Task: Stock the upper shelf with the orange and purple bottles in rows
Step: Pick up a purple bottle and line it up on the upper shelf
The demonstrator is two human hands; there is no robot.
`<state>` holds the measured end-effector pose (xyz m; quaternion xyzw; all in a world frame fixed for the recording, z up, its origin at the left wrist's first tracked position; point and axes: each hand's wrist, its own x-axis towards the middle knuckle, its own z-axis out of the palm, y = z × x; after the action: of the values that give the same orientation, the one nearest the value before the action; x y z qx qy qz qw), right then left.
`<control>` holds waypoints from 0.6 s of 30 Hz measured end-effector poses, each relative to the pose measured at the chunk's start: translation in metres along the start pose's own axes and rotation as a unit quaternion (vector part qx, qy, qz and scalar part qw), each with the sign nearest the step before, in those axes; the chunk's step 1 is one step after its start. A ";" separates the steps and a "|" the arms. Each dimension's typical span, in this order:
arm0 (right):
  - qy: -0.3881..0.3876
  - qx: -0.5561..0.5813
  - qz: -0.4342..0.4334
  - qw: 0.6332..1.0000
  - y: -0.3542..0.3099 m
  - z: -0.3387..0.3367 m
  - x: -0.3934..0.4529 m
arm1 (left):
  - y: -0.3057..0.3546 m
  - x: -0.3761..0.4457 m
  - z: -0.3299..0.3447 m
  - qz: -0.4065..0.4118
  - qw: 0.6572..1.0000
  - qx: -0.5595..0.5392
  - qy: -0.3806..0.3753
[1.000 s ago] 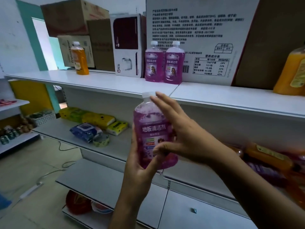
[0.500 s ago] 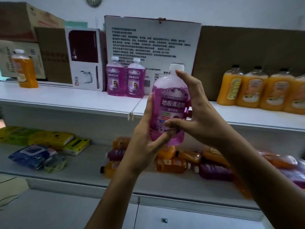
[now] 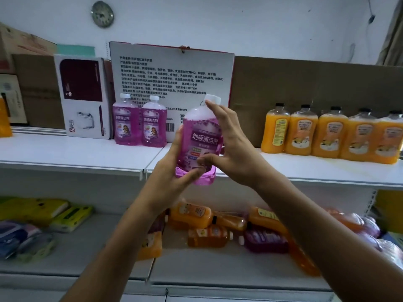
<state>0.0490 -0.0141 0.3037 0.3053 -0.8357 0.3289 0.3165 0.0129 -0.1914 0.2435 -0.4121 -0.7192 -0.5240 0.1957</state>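
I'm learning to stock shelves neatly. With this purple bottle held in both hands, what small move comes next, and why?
Probably carry the held purple bottle left and forward, setting it upright beside the two purple bottles standing on the upper shelf. Both hands grip it in front of the shelf edge, and bare shelf lies right of that pair.

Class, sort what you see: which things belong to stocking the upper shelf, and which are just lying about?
Part of the job:
- purple bottle in both hands
- two purple bottles standing on the white upper shelf
- row of orange bottles
- loose bottles lying on the lower shelf

Just lying about:
- cardboard boxes
- round wall clock
- yellow packets
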 end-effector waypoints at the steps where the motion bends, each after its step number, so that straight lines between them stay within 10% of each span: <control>1: 0.001 0.003 0.005 1.000 0.005 0.003 0.004 | -0.004 0.003 -0.002 -0.009 1.000 0.006 -0.006; 18: -0.016 -0.113 -0.005 0.993 0.055 0.039 0.061 | -0.054 0.052 -0.016 -0.134 0.983 0.125 -0.013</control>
<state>-0.0404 -0.0284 0.3056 0.2769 -0.8710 0.2258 0.3372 -0.0626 -0.1920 0.2545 -0.2912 -0.8303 -0.4458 0.1645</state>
